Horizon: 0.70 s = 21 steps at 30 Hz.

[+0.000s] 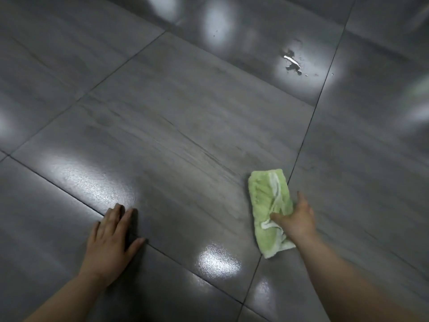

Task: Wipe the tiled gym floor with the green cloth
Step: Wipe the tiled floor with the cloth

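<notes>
the green cloth (267, 196) lies folded in a long strip on the grey tiled floor (185, 112), just beside a grout line (308, 126) at the tile's right edge. the right hand (298, 220) holds its near right side, thumb clamped over the bunched fabric, one finger straight along the edge. the left hand (111, 240) rests flat on the floor, fingers straight and spread, well apart from the cloth. a small wet, speckled patch (293, 62) glints farther ahead.

One head-worn wide-angle view, looking forward and steeply down, close above the grey tiled floor (185, 135), left hand (109, 242) at lower left, right hand (298, 220) at lower right
</notes>
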Available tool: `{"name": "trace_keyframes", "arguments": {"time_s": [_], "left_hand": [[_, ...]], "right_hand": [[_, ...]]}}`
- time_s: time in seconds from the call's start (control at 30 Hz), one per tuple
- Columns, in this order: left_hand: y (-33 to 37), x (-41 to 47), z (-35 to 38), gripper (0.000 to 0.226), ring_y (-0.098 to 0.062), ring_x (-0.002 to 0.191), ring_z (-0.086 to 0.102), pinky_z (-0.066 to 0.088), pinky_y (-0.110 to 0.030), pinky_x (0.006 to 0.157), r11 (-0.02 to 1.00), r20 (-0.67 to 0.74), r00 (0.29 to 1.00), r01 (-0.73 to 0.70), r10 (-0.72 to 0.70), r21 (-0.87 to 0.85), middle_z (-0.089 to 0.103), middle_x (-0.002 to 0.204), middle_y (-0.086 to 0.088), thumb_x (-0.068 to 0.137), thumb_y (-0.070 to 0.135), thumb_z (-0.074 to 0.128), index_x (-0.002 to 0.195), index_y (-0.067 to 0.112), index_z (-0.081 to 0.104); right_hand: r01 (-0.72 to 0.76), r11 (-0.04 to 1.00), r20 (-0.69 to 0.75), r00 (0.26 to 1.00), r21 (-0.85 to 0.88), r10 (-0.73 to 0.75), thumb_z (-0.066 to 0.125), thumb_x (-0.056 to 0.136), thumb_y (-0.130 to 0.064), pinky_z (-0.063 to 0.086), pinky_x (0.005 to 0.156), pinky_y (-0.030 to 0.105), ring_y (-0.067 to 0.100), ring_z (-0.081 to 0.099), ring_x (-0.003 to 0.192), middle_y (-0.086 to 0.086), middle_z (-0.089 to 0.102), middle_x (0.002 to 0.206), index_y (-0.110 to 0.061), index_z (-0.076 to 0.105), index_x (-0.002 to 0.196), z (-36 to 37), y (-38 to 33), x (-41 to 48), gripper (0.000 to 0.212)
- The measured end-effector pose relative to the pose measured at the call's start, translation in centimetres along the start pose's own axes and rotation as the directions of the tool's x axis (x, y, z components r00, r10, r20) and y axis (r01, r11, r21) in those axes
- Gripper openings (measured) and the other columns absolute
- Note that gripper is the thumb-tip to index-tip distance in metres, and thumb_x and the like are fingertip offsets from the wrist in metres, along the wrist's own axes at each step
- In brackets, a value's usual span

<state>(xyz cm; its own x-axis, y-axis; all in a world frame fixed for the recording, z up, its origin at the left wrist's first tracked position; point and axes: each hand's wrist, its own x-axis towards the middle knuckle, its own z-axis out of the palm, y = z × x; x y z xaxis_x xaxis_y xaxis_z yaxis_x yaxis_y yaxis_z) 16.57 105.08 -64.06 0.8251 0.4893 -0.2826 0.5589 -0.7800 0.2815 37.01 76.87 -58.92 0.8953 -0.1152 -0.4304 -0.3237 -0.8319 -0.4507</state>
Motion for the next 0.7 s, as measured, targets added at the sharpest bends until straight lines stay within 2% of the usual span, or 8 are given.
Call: {"name": "trace_keyframes", "arguments": {"time_s": [0.07,0.13,0.2,0.27,0.33,0.5,0.6,0.7], "left_hand": [[-0.6,0.9,-0.4,0.093,-0.043,0.126,0.040,0.023,-0.047,0.105,1.000,-0.113,0.994,0.015,-0.013,0.015,0.041,0.138,-0.027,0.076,0.074,0.016,0.128,0.004,0.048],[-1.8,2.2,-1.4,0.084,-0.038,0.136,0.027,0.011,-0.045,0.109,0.993,-0.162,0.979,0.117,-0.121,-0.036,0.030,0.146,-0.023,0.073,0.063,0.029,0.134,0.006,0.041],[-3.1,3.6,-2.2,0.082,-0.032,0.141,0.016,0.005,-0.045,0.112,0.976,-0.173,0.961,0.205,-0.214,-0.071,0.021,0.151,-0.018,0.072,0.056,0.031,0.139,0.009,0.034],[-4.2,4.2,-2.4,0.090,-0.026,0.142,0.010,0.000,-0.041,0.113,0.969,-0.148,0.958,0.240,-0.245,-0.053,0.018,0.153,-0.014,0.068,0.065,0.019,0.141,0.013,0.029],[-5.0,4.5,-1.8,0.093,-0.025,0.142,0.013,0.001,-0.038,0.113,0.971,-0.150,0.960,0.238,-0.238,-0.020,0.022,0.152,-0.013,0.067,0.066,0.012,0.140,0.013,0.031],[-6.0,4.9,-1.4,0.081,-0.028,0.126,0.025,-0.002,-0.027,0.108,0.983,-0.103,0.978,0.183,-0.181,0.012,0.047,0.134,-0.025,0.088,0.062,0.005,0.129,0.005,0.045],[-6.1,5.0,-1.6,0.072,-0.028,0.124,0.025,-0.011,-0.022,0.111,0.981,-0.106,0.976,0.187,-0.191,-0.045,0.050,0.131,-0.025,0.091,0.056,0.005,0.129,0.007,0.041],[-6.3,5.1,-1.3,0.060,-0.028,0.124,0.026,-0.011,-0.022,0.111,0.983,-0.127,0.976,0.170,-0.177,-0.062,0.051,0.130,-0.025,0.094,0.049,0.009,0.128,0.009,0.039]], "right_hand": [[0.189,0.964,-0.166,0.961,-0.189,-0.221,0.058,0.083,-0.003,0.022,0.111,0.040,0.034,0.027,0.135,0.015,0.024,0.151,-0.013,0.026,0.145,0.1,-0.3,-1.0,0.070],[0.319,0.905,-0.040,0.938,-0.281,-0.343,0.047,0.090,-0.004,0.020,0.113,0.042,0.032,0.025,0.136,0.008,0.018,0.155,-0.018,0.031,0.143,1.3,-0.1,-1.6,0.058],[0.353,0.893,0.104,0.936,-0.279,-0.338,0.047,0.094,-0.027,0.014,0.116,0.044,0.027,0.016,0.141,0.003,0.012,0.157,-0.024,0.029,0.144,2.7,0.4,-1.7,0.053],[0.292,0.904,0.056,0.956,-0.312,-0.289,0.041,0.078,-0.071,0.014,0.114,0.048,0.032,0.016,0.142,0.010,0.014,0.156,-0.022,0.032,0.143,3.9,0.8,-1.2,0.082],[0.282,0.915,-0.074,0.946,-0.290,-0.315,0.029,0.061,-0.085,0.021,0.108,0.056,0.045,0.027,0.135,0.024,0.026,0.149,-0.013,0.041,0.138,5.1,0.6,-0.1,0.107],[0.213,0.948,-0.263,0.925,-0.238,-0.274,0.032,0.069,-0.050,0.020,0.108,0.055,0.046,0.028,0.134,0.029,0.031,0.145,-0.008,0.042,0.138,9.3,-5.9,0.9,0.080],[0.340,0.891,-0.164,0.902,-0.302,-0.400,0.039,0.071,-0.037,0.032,0.103,0.053,0.043,0.038,0.130,0.024,0.037,0.144,-0.013,0.046,0.136,13.9,-12.5,0.4,0.069],[0.678,0.602,0.020,0.671,-0.421,-0.741,0.039,0.063,-0.034,0.050,0.085,0.046,0.040,0.060,0.108,0.018,0.060,0.124,-0.021,0.048,0.123,19.8,-16.0,-3.1,0.062]]}}
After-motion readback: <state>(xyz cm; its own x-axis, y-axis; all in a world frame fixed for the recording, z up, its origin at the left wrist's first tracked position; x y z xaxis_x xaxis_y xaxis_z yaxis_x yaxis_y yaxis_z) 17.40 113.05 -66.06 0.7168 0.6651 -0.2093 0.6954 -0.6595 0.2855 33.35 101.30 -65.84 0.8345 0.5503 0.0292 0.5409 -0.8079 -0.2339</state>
